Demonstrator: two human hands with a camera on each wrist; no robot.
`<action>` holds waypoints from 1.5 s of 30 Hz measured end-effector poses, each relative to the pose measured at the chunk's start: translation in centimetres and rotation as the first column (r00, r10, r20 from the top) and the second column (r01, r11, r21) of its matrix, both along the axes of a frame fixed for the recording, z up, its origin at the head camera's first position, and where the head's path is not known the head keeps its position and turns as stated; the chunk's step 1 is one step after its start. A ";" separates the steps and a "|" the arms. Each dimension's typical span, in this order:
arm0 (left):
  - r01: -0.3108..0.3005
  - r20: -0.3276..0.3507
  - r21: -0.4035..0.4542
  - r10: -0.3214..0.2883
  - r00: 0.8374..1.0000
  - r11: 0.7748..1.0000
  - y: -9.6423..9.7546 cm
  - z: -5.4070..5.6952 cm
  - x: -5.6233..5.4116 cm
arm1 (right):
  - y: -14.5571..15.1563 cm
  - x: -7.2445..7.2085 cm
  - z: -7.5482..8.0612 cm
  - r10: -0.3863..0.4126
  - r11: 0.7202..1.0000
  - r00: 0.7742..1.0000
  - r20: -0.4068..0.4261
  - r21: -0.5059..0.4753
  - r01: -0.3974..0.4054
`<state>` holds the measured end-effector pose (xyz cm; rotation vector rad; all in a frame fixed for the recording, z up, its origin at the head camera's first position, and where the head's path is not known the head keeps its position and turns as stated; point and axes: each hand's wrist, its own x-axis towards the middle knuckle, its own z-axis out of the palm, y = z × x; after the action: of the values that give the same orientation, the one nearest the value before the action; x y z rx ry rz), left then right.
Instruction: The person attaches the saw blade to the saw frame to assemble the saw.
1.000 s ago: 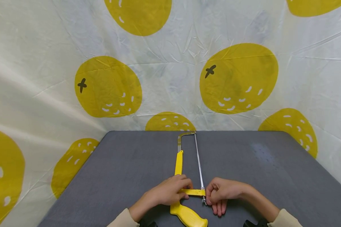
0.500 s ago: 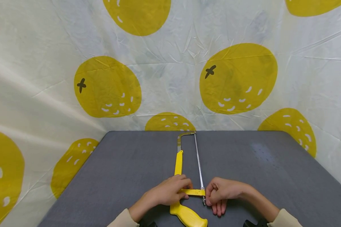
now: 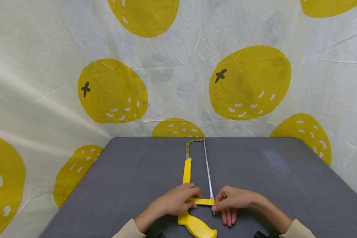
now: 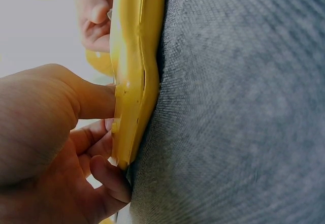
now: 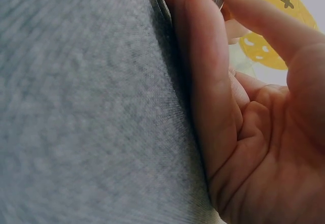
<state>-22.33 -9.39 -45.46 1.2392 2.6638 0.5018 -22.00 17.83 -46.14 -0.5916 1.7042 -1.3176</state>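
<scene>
A yellow hacksaw (image 3: 186, 172) lies on the dark grey table, its handle (image 3: 199, 227) toward me and its thin metal blade (image 3: 208, 168) on the right side. My left hand (image 3: 179, 199) grips the frame where the yellow crosspiece meets the handle; in the left wrist view its thumb and fingers wrap the yellow body (image 4: 134, 82). At the blade's near end, my right hand (image 3: 230, 201) pinches the small metal tension nut, thumb over it, with its outer fingers resting on the table. The screw's metal tip (image 5: 218, 0) shows by the thumb in the right wrist view.
The grey cloth-covered table (image 3: 142, 165) carries a pale smudge (image 3: 275, 159) at the right. Behind and along its sides hangs a white curtain (image 3: 178, 82) printed with large yellow fruit shapes. The saw's far end reaches the table's back edge.
My right thumb has moved left over the tension nut, which showed more openly before and had turned between the earlier frames. My left hand and the hacksaw have stayed in place.
</scene>
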 end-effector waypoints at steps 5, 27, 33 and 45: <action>0.005 -0.003 -0.001 -0.005 1.000 1.000 -0.1 -0.1 0.1 | 0.0 0.2 -0.1 0.010 1.000 1.000 -0.006 -0.020 -0.010; 0.005 0.016 -0.001 -0.005 1.000 1.000 -0.4 -0.1 0.4 | 0.1 0.4 -0.4 0.057 0.997 0.998 -0.039 -0.053 -0.059; 0.018 0.006 0.005 -0.018 1.000 1.000 -0.4 -0.2 0.3 | 0.1 0.3 -0.7 0.072 0.995 0.997 -0.037 -0.071 -0.075; 0.003 0.015 0.001 -0.003 1.000 1.000 -0.3 0.1 0.4 | 0.2 0.2 -0.5 0.067 0.994 0.997 -0.038 -0.084 -0.070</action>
<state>-21.96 -9.69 -45.33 1.2337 2.6493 0.5097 -21.82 18.03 -46.64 -0.7202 1.6476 -1.3435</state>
